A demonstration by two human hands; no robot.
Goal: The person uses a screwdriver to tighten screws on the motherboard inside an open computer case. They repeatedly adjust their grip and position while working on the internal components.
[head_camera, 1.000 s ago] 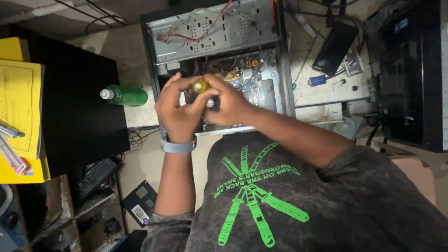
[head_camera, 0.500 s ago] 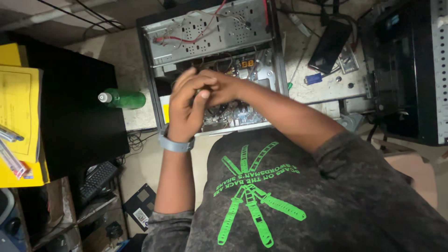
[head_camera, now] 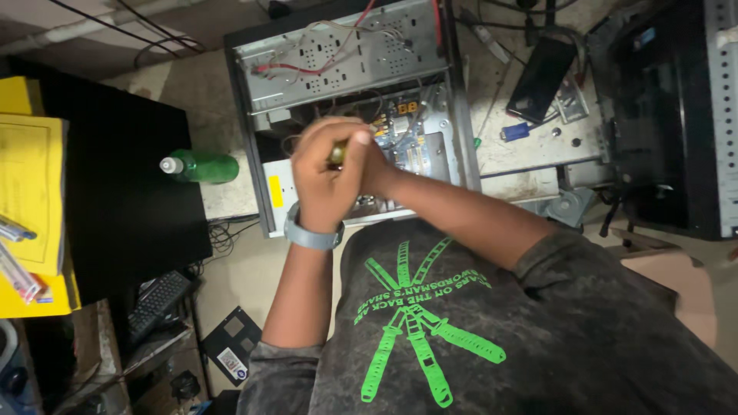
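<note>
You hold a small yellowish rounded tool handle (head_camera: 337,156), mostly hidden, above the open grey metal computer case (head_camera: 346,69).

A second ago our two hands sat side by side over the open computer case (head_camera: 350,100), fingers pinching a small yellow-topped tool (head_camera: 337,156) that showed plainly between them. Since then our left hand (head_camera: 327,180) has closed over our right hand (head_camera: 378,170), so only a sliver of the tool peeks out. The clasped hands have also drifted slightly lower and toward us over the circuit board (head_camera: 407,134).
</note>
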